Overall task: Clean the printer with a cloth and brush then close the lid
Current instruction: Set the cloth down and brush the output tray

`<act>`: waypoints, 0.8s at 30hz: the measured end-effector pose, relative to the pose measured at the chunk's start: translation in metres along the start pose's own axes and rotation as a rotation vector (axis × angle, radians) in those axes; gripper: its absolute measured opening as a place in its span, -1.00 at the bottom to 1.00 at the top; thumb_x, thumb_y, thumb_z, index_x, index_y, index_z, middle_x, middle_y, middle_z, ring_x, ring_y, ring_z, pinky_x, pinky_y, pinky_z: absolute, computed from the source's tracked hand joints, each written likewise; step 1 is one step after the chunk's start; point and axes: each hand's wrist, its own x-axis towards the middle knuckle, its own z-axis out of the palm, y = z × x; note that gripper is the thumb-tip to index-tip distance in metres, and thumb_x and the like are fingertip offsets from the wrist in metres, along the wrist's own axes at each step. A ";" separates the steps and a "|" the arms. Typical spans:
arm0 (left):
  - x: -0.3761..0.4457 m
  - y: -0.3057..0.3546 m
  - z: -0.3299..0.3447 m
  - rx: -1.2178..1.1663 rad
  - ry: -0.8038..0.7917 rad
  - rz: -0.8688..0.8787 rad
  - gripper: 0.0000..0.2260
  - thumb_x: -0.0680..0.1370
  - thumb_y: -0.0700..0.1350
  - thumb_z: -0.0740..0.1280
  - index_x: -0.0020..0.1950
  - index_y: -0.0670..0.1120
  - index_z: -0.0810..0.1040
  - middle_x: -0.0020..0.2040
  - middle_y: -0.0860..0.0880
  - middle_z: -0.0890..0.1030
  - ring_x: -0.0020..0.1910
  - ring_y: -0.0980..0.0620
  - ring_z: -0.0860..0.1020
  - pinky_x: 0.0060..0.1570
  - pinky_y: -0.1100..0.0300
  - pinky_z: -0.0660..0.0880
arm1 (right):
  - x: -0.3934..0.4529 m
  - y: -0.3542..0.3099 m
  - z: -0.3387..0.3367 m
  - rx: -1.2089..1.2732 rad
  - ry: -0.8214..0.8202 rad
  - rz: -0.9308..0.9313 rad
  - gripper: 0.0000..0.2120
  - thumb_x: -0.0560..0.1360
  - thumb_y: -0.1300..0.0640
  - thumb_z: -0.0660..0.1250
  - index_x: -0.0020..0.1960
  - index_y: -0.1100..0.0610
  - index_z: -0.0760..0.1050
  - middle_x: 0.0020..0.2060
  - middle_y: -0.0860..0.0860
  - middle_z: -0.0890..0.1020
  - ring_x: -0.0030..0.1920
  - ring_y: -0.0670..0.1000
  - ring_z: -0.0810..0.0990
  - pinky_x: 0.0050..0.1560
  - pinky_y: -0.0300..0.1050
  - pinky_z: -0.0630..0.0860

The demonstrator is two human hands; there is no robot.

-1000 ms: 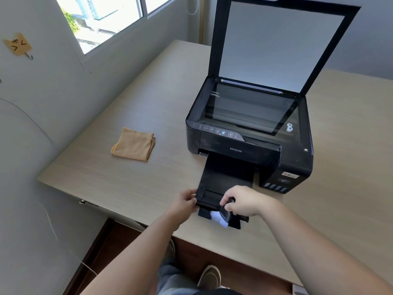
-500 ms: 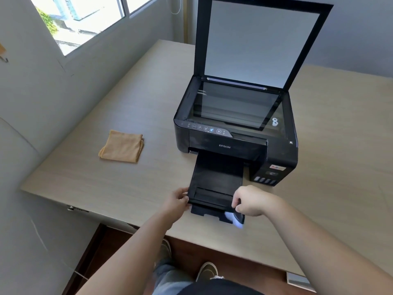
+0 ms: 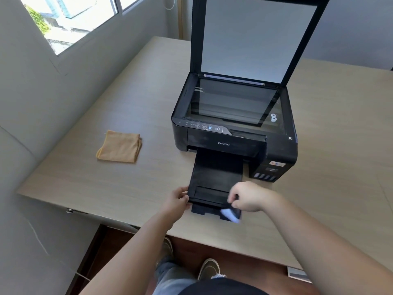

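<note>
A black printer [image 3: 234, 143] stands on the wooden desk [image 3: 106, 188] with its scanner lid [image 3: 257, 39] raised upright and the glass [image 3: 231, 101] exposed. Its black output tray [image 3: 214, 179] is pulled out toward me. My left hand [image 3: 177, 201] grips the tray's front left corner. My right hand [image 3: 247, 198] holds a brush [image 3: 230, 215] with pale bristles at the tray's front right end. A folded orange cloth [image 3: 119, 146] lies on the desk, left of the printer and apart from both hands.
A wall with a window [image 3: 70, 20] runs along the desk's left side. The near desk edge sits just below the tray. My legs and shoes [image 3: 209, 268] show under the desk, over a dark wood floor.
The brush in my right hand swept from the tray's front middle to its right end and stays there. My left hand keeps its hold on the tray's corner. The view shifted a little.
</note>
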 end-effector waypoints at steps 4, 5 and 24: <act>0.001 0.001 -0.002 0.008 -0.006 0.007 -0.67 0.64 -0.31 0.10 0.35 -0.09 0.46 0.08 -0.11 0.64 0.01 -0.04 0.65 0.10 0.13 0.57 | -0.020 0.019 -0.027 -0.143 0.040 0.218 -0.81 0.36 0.26 0.30 -0.08 0.14 0.62 -0.08 0.09 0.67 -0.13 0.11 0.61 -0.11 -0.05 0.57; 0.000 0.001 -0.002 0.007 -0.010 0.006 -0.67 0.64 -0.31 0.10 0.34 -0.09 0.46 0.08 -0.11 0.64 0.01 -0.05 0.65 0.09 0.13 0.57 | -0.021 0.017 -0.033 -0.119 0.113 0.224 -0.82 0.34 0.28 0.28 -0.12 0.15 0.61 -0.10 0.10 0.67 -0.18 0.11 0.60 -0.19 -0.06 0.54; 0.001 -0.003 0.001 0.006 -0.001 0.010 -0.67 0.65 -0.30 0.09 0.36 -0.11 0.45 0.11 -0.12 0.64 0.03 -0.03 0.65 0.09 0.11 0.58 | 0.024 -0.034 0.019 0.054 0.305 0.026 -0.76 0.54 0.04 0.19 0.14 0.06 0.52 0.04 0.09 0.57 0.04 0.17 0.55 -0.03 -0.07 0.52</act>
